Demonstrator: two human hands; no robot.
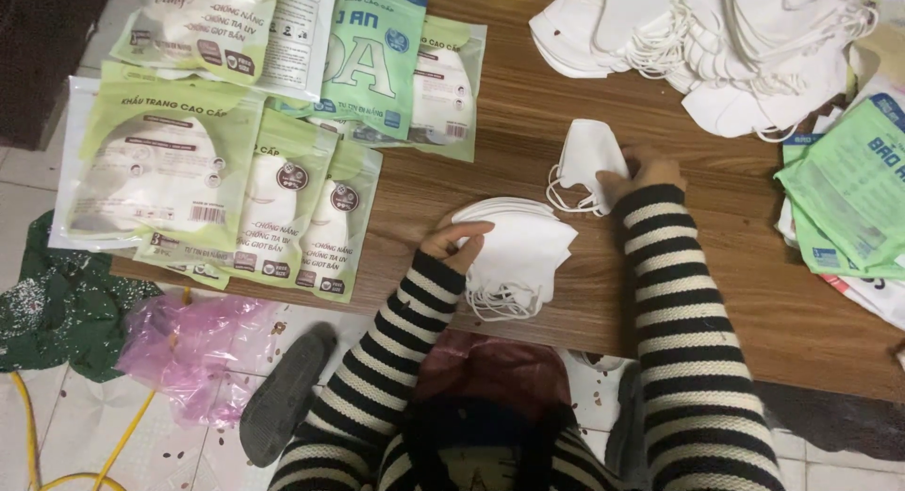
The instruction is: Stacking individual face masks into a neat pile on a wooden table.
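Observation:
My left hand [456, 242] grips a small stack of folded white face masks [517, 249] near the front edge of the wooden table [716, 293], their ear loops hanging down. My right hand [641, 175] holds a single folded white mask [589, 156] flat on the table, a little behind and to the right of the stack. Both arms wear black and white striped sleeves.
Green and clear packets of masks [236, 171] lie fanned out at the table's left. A large heap of loose white masks [716, 39] sits at the back right, with green empty packets [848, 189] at the right edge. A pink plastic bag [184, 345] and a dark slipper [283, 397] lie on the tiled floor.

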